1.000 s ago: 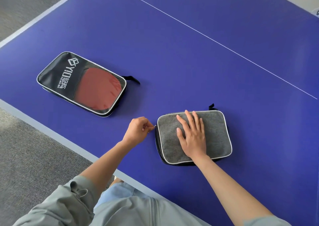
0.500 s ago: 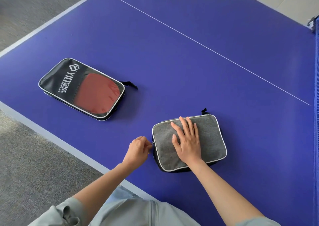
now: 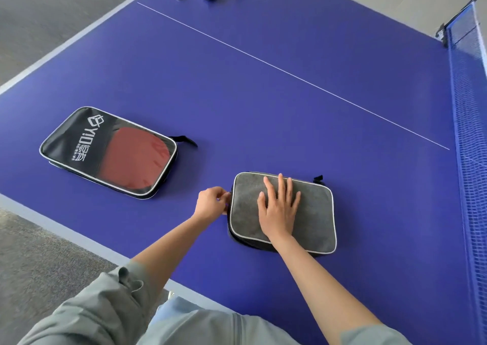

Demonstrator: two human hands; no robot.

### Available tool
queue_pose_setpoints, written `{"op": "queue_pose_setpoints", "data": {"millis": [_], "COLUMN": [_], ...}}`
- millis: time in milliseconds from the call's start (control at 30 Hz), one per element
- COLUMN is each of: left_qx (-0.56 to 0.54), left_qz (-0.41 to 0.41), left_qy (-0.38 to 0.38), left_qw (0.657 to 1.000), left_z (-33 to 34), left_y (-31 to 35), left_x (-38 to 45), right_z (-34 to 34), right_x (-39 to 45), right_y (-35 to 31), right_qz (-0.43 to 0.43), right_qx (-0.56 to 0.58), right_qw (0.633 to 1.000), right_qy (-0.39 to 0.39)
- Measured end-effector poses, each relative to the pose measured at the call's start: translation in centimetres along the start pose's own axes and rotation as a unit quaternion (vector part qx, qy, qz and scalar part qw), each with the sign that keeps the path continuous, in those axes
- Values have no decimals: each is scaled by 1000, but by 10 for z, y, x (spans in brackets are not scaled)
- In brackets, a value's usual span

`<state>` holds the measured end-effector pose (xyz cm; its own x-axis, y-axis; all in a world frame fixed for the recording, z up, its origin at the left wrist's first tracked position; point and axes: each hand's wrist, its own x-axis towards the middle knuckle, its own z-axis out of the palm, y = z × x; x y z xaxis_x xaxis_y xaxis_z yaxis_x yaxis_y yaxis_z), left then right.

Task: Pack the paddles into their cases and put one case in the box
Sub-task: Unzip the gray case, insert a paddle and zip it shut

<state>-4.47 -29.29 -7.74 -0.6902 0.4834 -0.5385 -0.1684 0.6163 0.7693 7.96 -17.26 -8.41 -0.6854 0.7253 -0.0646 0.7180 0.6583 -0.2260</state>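
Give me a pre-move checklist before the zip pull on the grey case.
1. Right hand flat on grey case, pinning it: ok.
2. Left hand pinches at case's left edge: ok; zip pull itself: cannot tell.
3. Zip fully closed: cannot tell.
4. Paddle inside grey case: cannot tell.
5. Black case holds red paddle: ok.
6. Box in view: not ok.
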Motion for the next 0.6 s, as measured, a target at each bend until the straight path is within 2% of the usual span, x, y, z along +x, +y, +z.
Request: {"op": "queue_pose_setpoints", "data": {"millis": [67, 233, 433, 600], "left_qx": [-11, -117, -155, -150], "left_qz": [-5, -59, -31, 5], "left_qy": [0, 4, -43, -71], "left_qw": [1000, 991, 986, 986], "left_z": [-3, -4, -10, -12], "left_y": [10, 3, -4, -11], "left_x": [11, 9, 5, 3], "right_z": [-3, -11, -13, -12], "right_x": [5, -1, -1, 0], "right_y": [-9, -30, -34, -31], "right_qz": [1, -214, -208, -212], "right_qx": [15, 36, 85, 83], "right_qw": [999, 973, 969, 971], "right_qy": [-40, -79, -99, -74]}}
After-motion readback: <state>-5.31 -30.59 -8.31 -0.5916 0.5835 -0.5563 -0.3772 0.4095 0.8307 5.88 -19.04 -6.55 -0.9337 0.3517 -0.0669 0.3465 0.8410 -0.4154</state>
